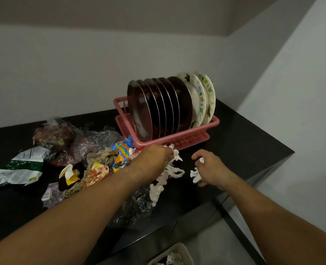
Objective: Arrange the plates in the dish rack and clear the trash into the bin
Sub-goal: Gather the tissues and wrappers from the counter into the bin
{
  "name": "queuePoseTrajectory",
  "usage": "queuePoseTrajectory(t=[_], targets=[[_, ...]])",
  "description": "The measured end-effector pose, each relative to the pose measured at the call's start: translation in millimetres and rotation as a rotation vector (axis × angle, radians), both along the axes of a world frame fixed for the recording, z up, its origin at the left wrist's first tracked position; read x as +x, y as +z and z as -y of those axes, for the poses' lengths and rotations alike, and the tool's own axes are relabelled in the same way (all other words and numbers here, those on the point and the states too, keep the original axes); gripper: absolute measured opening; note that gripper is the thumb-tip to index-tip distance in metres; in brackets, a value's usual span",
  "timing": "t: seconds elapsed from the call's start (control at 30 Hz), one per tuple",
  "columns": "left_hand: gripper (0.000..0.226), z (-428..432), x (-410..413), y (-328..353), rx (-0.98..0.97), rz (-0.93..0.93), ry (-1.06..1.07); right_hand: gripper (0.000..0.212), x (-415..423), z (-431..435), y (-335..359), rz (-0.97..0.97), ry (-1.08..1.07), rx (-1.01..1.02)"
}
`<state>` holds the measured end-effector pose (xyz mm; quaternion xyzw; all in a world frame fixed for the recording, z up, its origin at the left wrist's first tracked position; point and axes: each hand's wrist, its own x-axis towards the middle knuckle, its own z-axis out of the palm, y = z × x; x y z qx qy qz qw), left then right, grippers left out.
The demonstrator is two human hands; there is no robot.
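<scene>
A pink dish rack (213,122) stands on the black counter (244,138) and holds several steel plates (156,109) upright, with two white floral plates (200,96) at its right end. My left hand (156,159) grips a long white crumpled tissue strip (166,178) just in front of the rack. My right hand (212,169) holds small white tissue scraps (195,175) a little to the right. Wrappers and plastic bags (78,150) lie in a heap at the left.
A beige bin (183,249) with white tissue inside stands on the floor below the counter's front edge. A green and white packet (20,169) lies at the far left. White walls close in behind and to the right.
</scene>
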<state>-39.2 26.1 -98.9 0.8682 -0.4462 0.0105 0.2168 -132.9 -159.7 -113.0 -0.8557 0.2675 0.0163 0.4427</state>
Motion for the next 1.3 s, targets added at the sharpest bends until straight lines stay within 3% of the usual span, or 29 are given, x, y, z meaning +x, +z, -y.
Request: queuePoseTrajectory(t=[0.1, 0.2, 0.3, 0.43, 0.53, 0.6, 0.67, 0.7, 0.77, 0.83, 0.93, 1.03, 1.13, 1.3], targets=[[0.028, -3.8, -2.1, 4.4, -0.015, -0.079, -0.001, 0.027, -4.0, -4.4, 4.1, 0.025, -0.027, 0.081], [0.041, -4.5, -5.6, 9.4, 0.085, -0.086, 0.017, 0.024, -7.2, -6.3, 8.4, 0.101, -0.041, 0.038], [0.026, 0.3, -9.8, 17.5, 0.108, 0.030, 0.064, 0.011, -11.8, -4.8, 14.7, 0.157, 0.010, -0.022], [0.024, 8.9, -13.0, 32.4, 0.138, 0.080, 0.158, 0.053, -23.1, 9.0, 28.5, 0.058, 0.170, -0.115], [0.025, 16.4, -16.6, 45.0, 0.134, 0.096, 0.192, 0.039, -29.6, 20.9, 32.3, 0.053, 0.166, -0.140], [0.021, 20.5, -18.4, 49.6, 0.090, 0.095, 0.215, 0.026, -33.6, 26.7, 33.1, 0.065, 0.112, -0.020], [0.006, 22.8, -21.1, 52.0, 0.007, 0.067, 0.238, 0.025, -37.2, 28.7, 33.9, 0.031, 0.089, 0.106], [0.010, 23.4, -23.6, 52.6, -0.027, 0.045, 0.247, 0.025, -38.5, 29.5, 34.2, 0.026, 0.086, 0.117], [0.026, 24.3, -27.5, 51.5, -0.028, 0.028, 0.252, 0.021, -40.1, 29.7, 34.4, 0.076, 0.069, 0.070], [0.022, 24.5, -31.3, 50.2, -0.024, 0.079, 0.279, 0.014, -41.8, 30.5, 34.0, 0.148, 0.051, -0.013], [0.007, 24.6, -33.8, 48.8, -0.024, 0.136, 0.335, 0.034, -47.5, 34.5, 36.5, 0.153, 0.120, -0.067], [0.020, 24.7, -34.8, 47.5, 0.019, 0.119, 0.375, 0.046, -52.1, 39.1, 38.5, 0.082, 0.181, -0.065], [0.035, 25.9, -37.1, 51.6, 0.027, 0.073, 0.358, 0.033, -56.5, 42.4, 39.8, 0.090, 0.152, 0.010], [0.006, 37.8, -42.5, 64.9, -0.036, 0.078, 0.333, 0.021, -65.6, 50.6, 49.4, 0.074, 0.139, 0.067]])
